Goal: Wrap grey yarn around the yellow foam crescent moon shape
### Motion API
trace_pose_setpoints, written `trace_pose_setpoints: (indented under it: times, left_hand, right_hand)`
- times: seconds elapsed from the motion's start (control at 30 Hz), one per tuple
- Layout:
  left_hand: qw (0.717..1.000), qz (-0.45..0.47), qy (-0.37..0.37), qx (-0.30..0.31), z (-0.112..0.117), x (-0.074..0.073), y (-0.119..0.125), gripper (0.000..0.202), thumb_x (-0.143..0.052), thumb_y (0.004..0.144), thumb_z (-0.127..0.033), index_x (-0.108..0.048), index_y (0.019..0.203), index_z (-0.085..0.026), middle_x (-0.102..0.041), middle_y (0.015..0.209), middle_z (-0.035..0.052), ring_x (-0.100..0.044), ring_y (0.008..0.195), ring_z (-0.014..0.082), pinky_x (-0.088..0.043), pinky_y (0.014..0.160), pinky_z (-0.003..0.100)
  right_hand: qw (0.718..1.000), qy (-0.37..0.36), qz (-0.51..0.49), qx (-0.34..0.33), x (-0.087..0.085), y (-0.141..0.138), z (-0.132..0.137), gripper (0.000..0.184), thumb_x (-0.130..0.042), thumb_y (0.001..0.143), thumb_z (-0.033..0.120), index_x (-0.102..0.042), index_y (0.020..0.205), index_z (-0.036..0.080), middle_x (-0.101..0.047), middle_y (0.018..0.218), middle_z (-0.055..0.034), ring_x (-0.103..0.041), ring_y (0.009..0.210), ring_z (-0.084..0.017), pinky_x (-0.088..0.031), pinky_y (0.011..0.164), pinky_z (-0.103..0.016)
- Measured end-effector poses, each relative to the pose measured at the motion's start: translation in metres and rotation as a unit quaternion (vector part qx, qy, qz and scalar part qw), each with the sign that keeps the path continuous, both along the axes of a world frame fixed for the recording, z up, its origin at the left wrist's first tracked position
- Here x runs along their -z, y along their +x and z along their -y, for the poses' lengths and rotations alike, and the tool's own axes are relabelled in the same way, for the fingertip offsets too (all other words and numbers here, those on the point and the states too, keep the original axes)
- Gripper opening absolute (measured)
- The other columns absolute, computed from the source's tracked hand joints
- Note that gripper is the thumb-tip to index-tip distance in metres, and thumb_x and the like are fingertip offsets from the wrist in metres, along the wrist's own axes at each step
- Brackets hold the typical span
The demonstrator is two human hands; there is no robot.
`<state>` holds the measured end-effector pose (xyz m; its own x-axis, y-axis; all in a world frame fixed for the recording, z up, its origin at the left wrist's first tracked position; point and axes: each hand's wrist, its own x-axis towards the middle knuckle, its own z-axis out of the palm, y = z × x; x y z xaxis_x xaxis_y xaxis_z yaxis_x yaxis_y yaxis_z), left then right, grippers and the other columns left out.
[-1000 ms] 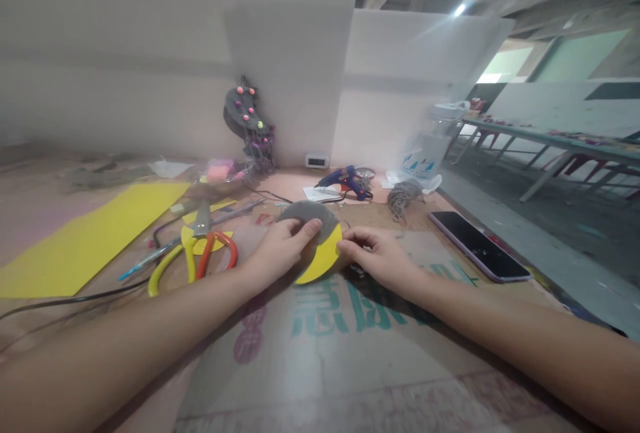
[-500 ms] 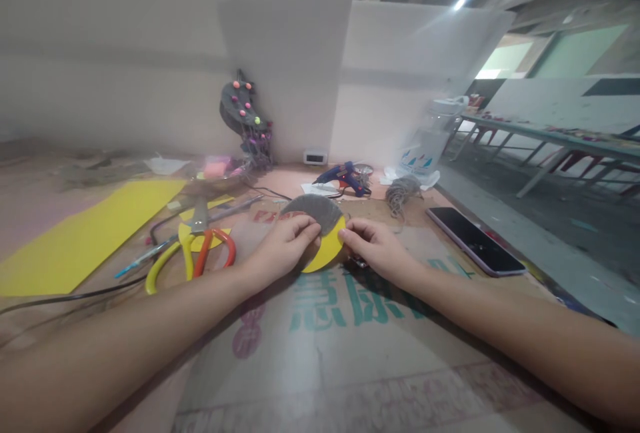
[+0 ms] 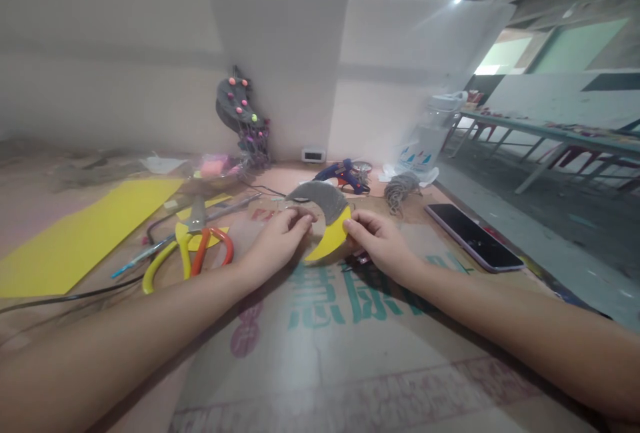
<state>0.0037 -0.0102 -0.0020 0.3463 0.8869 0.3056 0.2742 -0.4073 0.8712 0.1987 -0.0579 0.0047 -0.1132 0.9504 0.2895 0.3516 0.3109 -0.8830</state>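
Note:
A crescent-shaped piece of yellow card (image 3: 332, 238), its upper part wound with grey yarn (image 3: 323, 196), is held up above the brown cardboard. My right hand (image 3: 375, 236) pinches its outer edge on the yellow part, thumb in front. At the crescent's inner side, my left hand (image 3: 285, 233) is closed, with thumb and forefinger together. Whatever lies between those fingertips is too small to make out. Close under the right hand, a small dark object (image 3: 357, 260) lies on the cardboard, mostly hidden.
Left are scissors (image 3: 197, 216) with red and yellow handles and a yellow sheet (image 3: 95, 233). Behind stand a yarn-wound crescent with coloured balls (image 3: 235, 106), a small clock (image 3: 313, 155), a glue gun (image 3: 345, 174) and a jug (image 3: 425, 133). Right are grey yarn (image 3: 401, 190) and a phone (image 3: 473, 236).
The crescent has turned and tilted, so its inner curve now shows open between my hands. My left hand has shifted slightly left, off the crescent's face. The right hand still pinches the edge.

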Motion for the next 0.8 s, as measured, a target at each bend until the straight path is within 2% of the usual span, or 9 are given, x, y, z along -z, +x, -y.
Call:
trace_pose_setpoints:
  times: [0.13,0.27,0.37,0.47,0.63,0.8]
  left_hand:
    - [1.0,-0.011,-0.015,0.008,0.0,-0.002,0.001,0.02,-0.056,0.084,-0.033,-0.064,0.085,-0.015,-0.066,0.076,0.003,-0.058,0.069,0.017,-0.043,0.063,0.027]
    - [0.999,-0.012,-0.02,0.032,0.005,-0.006,0.001,0.025,-0.053,0.086,-0.035,-0.068,0.083,-0.015,-0.069,0.081,0.0045,-0.061,0.073,0.0174,-0.045,0.066,0.027]
    - [0.999,-0.011,-0.016,0.044,0.008,-0.01,-0.001,0.032,-0.05,0.089,-0.04,-0.07,0.088,-0.015,-0.071,0.089,0.0057,-0.063,0.08,0.0188,-0.047,0.069,0.027]
    - [0.998,-0.028,-0.002,0.049,0.009,-0.012,-0.002,0.031,-0.053,0.087,-0.04,-0.07,0.084,-0.015,-0.072,0.091,0.005,-0.063,0.084,0.0196,-0.048,0.074,0.027]
    - [0.998,-0.027,-0.015,0.059,0.011,-0.013,-0.002,0.024,-0.058,0.083,-0.038,-0.068,0.084,-0.016,-0.071,0.087,0.0029,-0.062,0.078,0.0174,-0.047,0.07,0.026]
    - [0.997,-0.016,-0.006,0.072,0.011,-0.01,-0.001,0.024,-0.054,0.085,-0.035,-0.062,0.073,-0.016,-0.063,0.075,0.0009,-0.054,0.067,0.0138,-0.043,0.062,0.024]
  right_hand:
    - [0.998,0.048,-0.006,0.038,-0.003,0.001,0.002,0.031,-0.049,0.089,0.041,-0.049,0.068,0.019,-0.049,0.061,0.003,-0.045,0.055,-0.01,-0.037,0.052,-0.022]
    - [1.0,0.022,-0.002,0.022,-0.002,0.0,0.0,0.029,-0.049,0.089,0.041,-0.052,0.071,0.018,-0.049,0.061,0.0031,-0.045,0.054,-0.01,-0.037,0.051,-0.022]
    - [0.999,0.028,0.012,0.014,-0.001,0.0,-0.001,0.028,-0.049,0.089,0.04,-0.052,0.071,0.018,-0.05,0.062,0.0029,-0.046,0.055,-0.01,-0.037,0.051,-0.022]
    - [0.999,0.034,0.027,0.012,-0.001,-0.001,-0.001,0.028,-0.049,0.089,0.039,-0.052,0.07,0.018,-0.051,0.062,0.0029,-0.047,0.055,-0.01,-0.038,0.052,-0.022]
    - [0.999,0.029,0.041,0.013,-0.001,-0.002,0.001,0.028,-0.05,0.089,0.041,-0.054,0.071,0.019,-0.052,0.061,0.0027,-0.049,0.056,-0.011,-0.038,0.053,-0.022]
    - [0.999,0.02,0.048,0.013,-0.002,-0.002,0.002,0.028,-0.051,0.088,0.041,-0.054,0.071,0.019,-0.052,0.061,0.0025,-0.049,0.056,-0.011,-0.039,0.053,-0.023]
